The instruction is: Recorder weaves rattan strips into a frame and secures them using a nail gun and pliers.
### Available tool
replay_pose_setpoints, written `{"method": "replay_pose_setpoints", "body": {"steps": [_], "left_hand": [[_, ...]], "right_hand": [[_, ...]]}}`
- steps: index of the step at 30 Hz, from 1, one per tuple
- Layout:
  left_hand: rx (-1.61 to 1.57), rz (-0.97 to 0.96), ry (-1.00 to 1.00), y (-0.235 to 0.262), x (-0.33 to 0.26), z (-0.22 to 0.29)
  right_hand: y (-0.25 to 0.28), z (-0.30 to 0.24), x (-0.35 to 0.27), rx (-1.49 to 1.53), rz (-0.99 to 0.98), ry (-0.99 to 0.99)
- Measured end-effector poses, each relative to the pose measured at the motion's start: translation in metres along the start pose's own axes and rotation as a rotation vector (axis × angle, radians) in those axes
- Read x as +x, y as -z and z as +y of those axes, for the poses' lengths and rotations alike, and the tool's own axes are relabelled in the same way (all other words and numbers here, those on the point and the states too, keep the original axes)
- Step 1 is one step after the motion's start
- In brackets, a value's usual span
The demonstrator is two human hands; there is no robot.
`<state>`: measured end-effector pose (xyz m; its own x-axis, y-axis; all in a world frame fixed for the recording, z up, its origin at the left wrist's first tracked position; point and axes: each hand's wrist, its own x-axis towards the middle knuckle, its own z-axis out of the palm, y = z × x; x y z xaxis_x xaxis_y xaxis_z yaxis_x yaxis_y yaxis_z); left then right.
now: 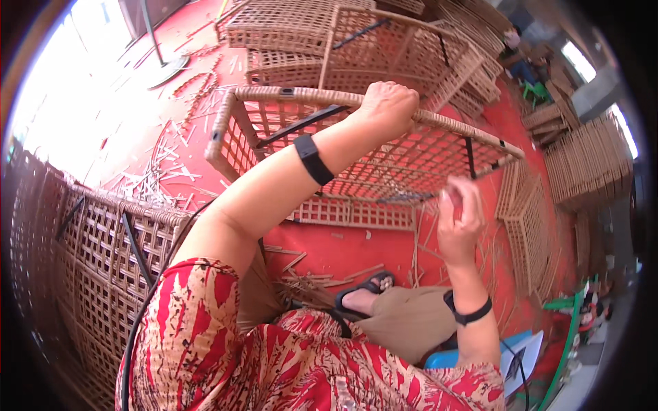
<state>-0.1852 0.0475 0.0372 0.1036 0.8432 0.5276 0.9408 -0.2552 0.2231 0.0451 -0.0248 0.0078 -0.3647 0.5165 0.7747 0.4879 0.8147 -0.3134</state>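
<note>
In front of me a woven rattan basket [456, 125] with open lattice walls is tilted up. My left hand [389, 106] is closed over its wrapped upper rim. A dark brace [301, 127] runs slantwise inside the basket at the left, and another dark brace [470, 157] stands near its right end. My right hand [460, 222] is raised just below the basket's lower right edge, fingers bent and thumb apart. I see nothing in that hand, and its fingertips are slightly blurred. Both forearms wear black bands.
More woven baskets [281, 31] are stacked beyond, and a large woven panel [123, 240] stands at my left. Cane scraps [161, 171] litter the red floor. At right are stacked panels [589, 164]. Under me a blue seat [442, 359] shows partly. Another person [524, 68] sits far right.
</note>
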Motion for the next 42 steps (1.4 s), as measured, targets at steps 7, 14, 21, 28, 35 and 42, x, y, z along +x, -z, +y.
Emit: {"method": "replay_pose_setpoints", "body": {"steps": [7, 14, 21, 28, 35, 42], "left_hand": [[0.034, -0.106, -0.009, -0.016, 0.020, 0.017], [-0.011, -0.088, 0.031, 0.016, -0.023, 0.001], [0.142, 0.045, 0.078, 0.033, -0.085, -0.028], [0.049, 0.111, 0.089, 0.040, -0.096, -0.014], [0.025, 0.166, -0.007, 0.044, -0.120, -0.010], [0.021, 0.245, -0.040, 0.036, -0.142, -0.002]], "right_hand": [[0.006, 0.078, 0.056, -0.327, 0.008, 0.163], [-0.012, 0.098, 0.075, -0.388, -0.062, 0.186], [-0.012, 0.103, 0.068, -0.382, -0.073, 0.156], [0.001, 0.088, 0.040, -0.448, -0.007, 0.150], [0.021, 0.042, 0.009, -0.481, 0.020, 0.112], [0.013, 0.001, 0.008, -0.271, -0.211, 0.018]]}}
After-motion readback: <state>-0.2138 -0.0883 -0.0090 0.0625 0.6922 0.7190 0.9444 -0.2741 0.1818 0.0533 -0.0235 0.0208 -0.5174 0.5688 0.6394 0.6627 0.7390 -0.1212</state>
